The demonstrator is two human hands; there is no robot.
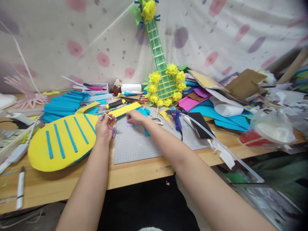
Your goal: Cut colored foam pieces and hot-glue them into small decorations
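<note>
My left hand [105, 126] is closed around a short, thin pale stick [108, 116], beside the guitar-shaped yellow cutout. That cutout [40, 141] has blue strips across its body and a yellow neck [125, 110] reaching right. My right hand [135, 117] is closed just past the neck, fingertips down at a small purple scrap [129, 124] on the grey cutting mat [137, 147]. Whether those fingers grip the scrap is hidden. Small rolled purple pieces [114, 132] lie by my left hand.
A blue glue gun [177, 120] and a black phone [200, 125] rest at right. Behind stands a green paper guitar [157, 48] with yellow flowers. Coloured sheets [223, 115] pile up at the right, near a plastic-wrapped red tub [255, 138]. A marker [20, 189] lies front left.
</note>
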